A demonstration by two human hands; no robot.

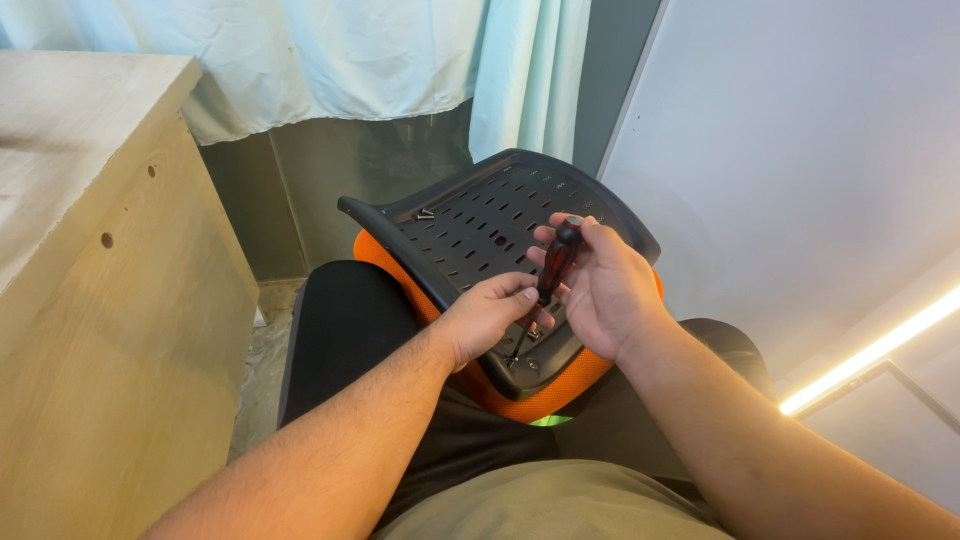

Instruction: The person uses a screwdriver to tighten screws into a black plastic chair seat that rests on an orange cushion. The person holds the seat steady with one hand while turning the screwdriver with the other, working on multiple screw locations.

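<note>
**Both hands on a screwdriver over an upturned chair seat**

The right hand (605, 290) has its grip clamped on the dark red-and-black handle of a screwdriver (553, 268), fingers wrapped round the upper part and the thumb near the black cap. Just below that grip, the left hand (488, 315) pinches the thin metal shaft, its fingertips touching the tool where handle meets shaft. The shaft runs down and a little leftward from both grips, its tip meeting a small fitting (517, 362) on the near edge of the chair seat (470, 225).

The seat lies across the person's lap, beneath both hands: a black slotted plastic shell facing up, with orange fabric showing along its lower rim. Beyond the grips, past the seat's far edge, hangs a pale curtain (350, 60). Well to the left of the left hand stands a light wooden cabinet (110, 330) with small round holes in its side.
</note>
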